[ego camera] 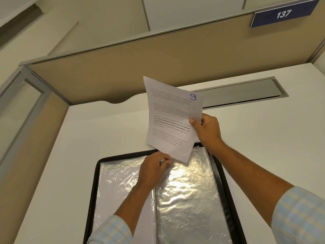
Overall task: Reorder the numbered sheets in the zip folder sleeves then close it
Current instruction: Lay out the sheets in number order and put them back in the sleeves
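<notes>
At the bottom centre of the frame a black zip folder lies open on the white counter, its shiny clear sleeves facing up. Above it, the left hand pinches the top edge of a sleeve with fingers closed. The right hand, right of centre, grips the edge of a printed sheet marked 9, lifted clear of the folder. Beyond stands a beige partition with a blue 137 sign at upper right.
</notes>
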